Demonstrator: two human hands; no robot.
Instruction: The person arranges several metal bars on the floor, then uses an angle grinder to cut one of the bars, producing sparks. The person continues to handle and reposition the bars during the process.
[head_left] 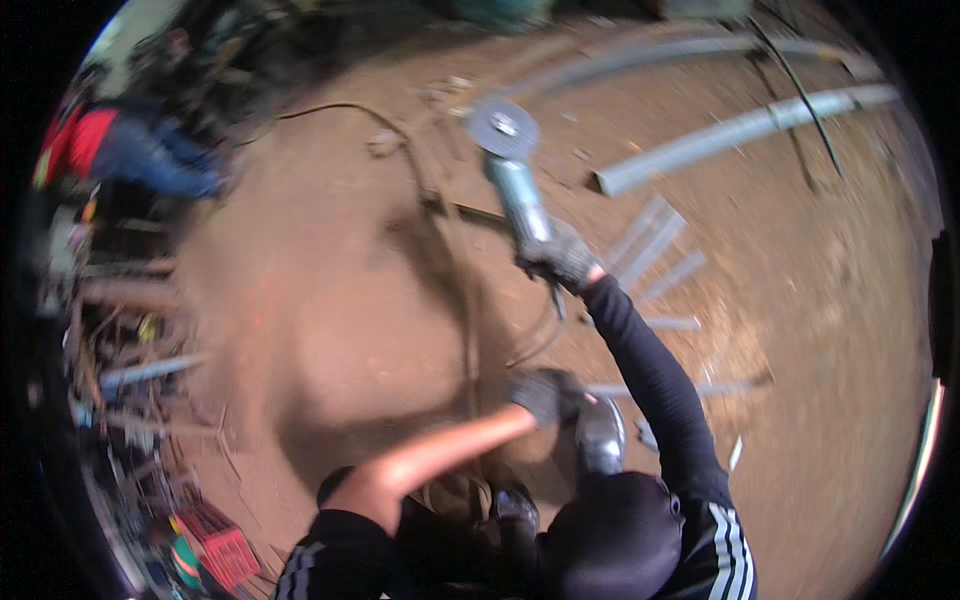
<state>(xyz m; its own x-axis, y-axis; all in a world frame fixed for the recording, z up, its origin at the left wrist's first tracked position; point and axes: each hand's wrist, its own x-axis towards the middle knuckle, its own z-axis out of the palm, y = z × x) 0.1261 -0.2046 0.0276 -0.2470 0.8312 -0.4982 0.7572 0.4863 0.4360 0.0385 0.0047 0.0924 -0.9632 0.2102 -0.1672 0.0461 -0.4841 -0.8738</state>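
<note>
My right hand (563, 258), in a dark grey work glove, has its fingers wrapped tight round the rear of the teal-bodied angle grinder with a round grey disc (510, 165). The grinder is held out away from me over the brown dirt floor (320, 300), disc end farthest from my body, and its dark cable (545, 340) loops down from the handle toward my feet.

My left hand (545, 395), also gloved in dark grey, sits low and close to my body just above my dark shoe (600, 435). Its fingers look curled in, but the blur keeps me from telling whether they grip anything. The bare forearm runs back from it toward the lower edge.

On the floor beyond the grinder lie long grey metal pipes (740, 130), and nearer my right arm a fan of short flat grey metal strips (655, 245). A person in a red top and blue trousers (130, 150) crouches at the far left, well apart from me. A red plastic crate (225, 550) stands at the lower left among scrap.
</note>
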